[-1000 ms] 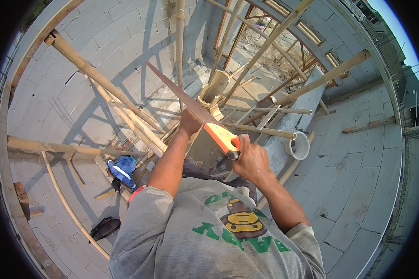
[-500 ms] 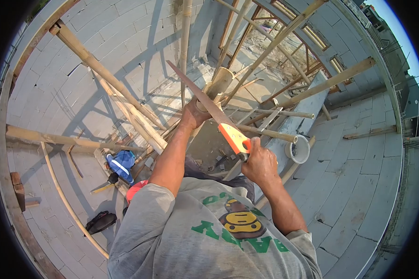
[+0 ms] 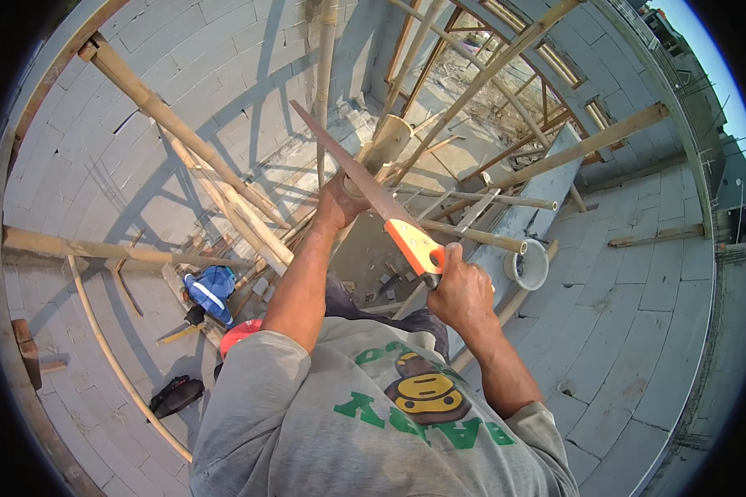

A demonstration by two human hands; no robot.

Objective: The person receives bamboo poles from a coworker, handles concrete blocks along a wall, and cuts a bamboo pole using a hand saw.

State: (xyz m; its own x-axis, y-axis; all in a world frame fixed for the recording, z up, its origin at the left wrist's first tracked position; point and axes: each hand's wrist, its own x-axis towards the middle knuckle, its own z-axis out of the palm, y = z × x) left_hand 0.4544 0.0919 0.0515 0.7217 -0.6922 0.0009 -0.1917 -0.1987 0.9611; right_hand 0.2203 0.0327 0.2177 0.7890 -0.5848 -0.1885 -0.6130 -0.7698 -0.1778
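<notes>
My right hand (image 3: 462, 288) is closed around the orange and yellow handle of a handsaw (image 3: 365, 184). Its long, rust-brown blade points up and to the left, lying across a thick bamboo pole (image 3: 387, 142). Just below the blade, my left hand (image 3: 342, 201) grips the near end of that pole. The blade hides part of the pole and some of the left fingers. Whether the teeth are inside a cut cannot be made out.
Bamboo props (image 3: 182, 124) slant around me between grey block walls (image 3: 622, 323). A white bucket (image 3: 532, 267) stands to the right beside a plank. At left lie a blue bundle (image 3: 211, 290) and a black bag (image 3: 176, 396). Rubble covers the floor below.
The view has shifted slightly. Both hands keep their grips, and the saw lies across the bamboo at nearly the same angle.
</notes>
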